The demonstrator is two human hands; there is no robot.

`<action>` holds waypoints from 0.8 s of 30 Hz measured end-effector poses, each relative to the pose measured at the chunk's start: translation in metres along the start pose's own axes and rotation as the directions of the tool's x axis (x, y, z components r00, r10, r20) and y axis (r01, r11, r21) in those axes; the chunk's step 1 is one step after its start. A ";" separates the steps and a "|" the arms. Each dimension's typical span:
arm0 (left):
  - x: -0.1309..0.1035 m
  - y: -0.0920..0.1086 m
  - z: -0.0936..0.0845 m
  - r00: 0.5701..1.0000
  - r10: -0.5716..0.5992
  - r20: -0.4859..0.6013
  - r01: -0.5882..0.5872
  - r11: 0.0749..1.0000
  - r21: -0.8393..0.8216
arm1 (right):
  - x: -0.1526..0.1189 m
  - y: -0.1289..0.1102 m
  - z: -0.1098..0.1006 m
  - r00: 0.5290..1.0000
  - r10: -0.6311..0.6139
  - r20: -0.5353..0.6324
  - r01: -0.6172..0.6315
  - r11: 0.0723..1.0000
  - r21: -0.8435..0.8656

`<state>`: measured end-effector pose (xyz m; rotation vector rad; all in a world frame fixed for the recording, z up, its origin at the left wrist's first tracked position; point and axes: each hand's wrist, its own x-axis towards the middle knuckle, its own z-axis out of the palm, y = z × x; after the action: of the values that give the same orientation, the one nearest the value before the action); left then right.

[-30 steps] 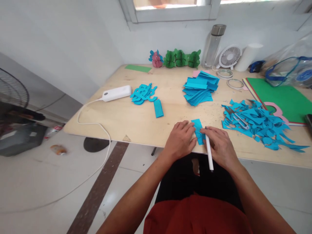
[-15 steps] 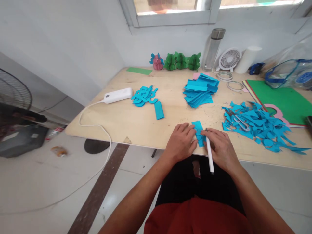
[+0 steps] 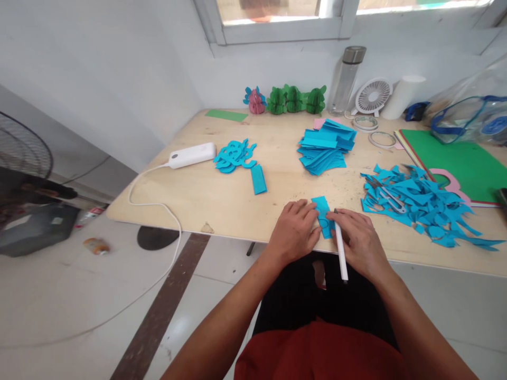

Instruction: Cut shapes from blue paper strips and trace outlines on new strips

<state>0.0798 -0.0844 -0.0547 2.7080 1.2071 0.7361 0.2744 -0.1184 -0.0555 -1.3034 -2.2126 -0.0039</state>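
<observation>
On the table's front edge lies a narrow piece of folded blue paper [image 3: 320, 203] with a thin curved line on it. My left hand [image 3: 295, 229] holds its left side down with fingertips and thumb. From the right, my right hand [image 3: 362, 240] has its fingertips at the paper and grips a white pen [image 3: 341, 253]. The pen points down toward my lap, its dark end near my thumb. Beyond the hands is a stack of folded blue paper [image 3: 327, 148]. Another folded blue strip [image 3: 259, 179] lies to the left, beside a pile of blue cut-outs [image 3: 233, 155].
Blue scraps [image 3: 428, 206] with scissors [image 3: 390, 199] on them cover the right side, near green paper sheets [image 3: 467, 163]. A white power strip [image 3: 192, 155] sits at left. Along the wall stand green paper figures [image 3: 293, 100], a bottle [image 3: 346, 82] and a small fan [image 3: 373, 96].
</observation>
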 end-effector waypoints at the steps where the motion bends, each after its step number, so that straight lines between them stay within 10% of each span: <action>1: 0.000 0.000 0.000 1.000 -0.001 -0.001 0.001 1.000 -0.001 | 0.000 0.000 0.000 1.000 0.000 0.001 0.000 1.000 0.002; 24: 0.002 0.000 -0.002 1.000 -0.012 0.001 0.012 1.000 -0.022 | -0.001 0.000 -0.002 0.999 0.050 0.007 -0.050 0.998 0.025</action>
<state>0.0802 -0.0831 -0.0523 2.6805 1.2074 0.7428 0.2754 -0.1198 -0.0546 -1.3463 -2.1780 0.0471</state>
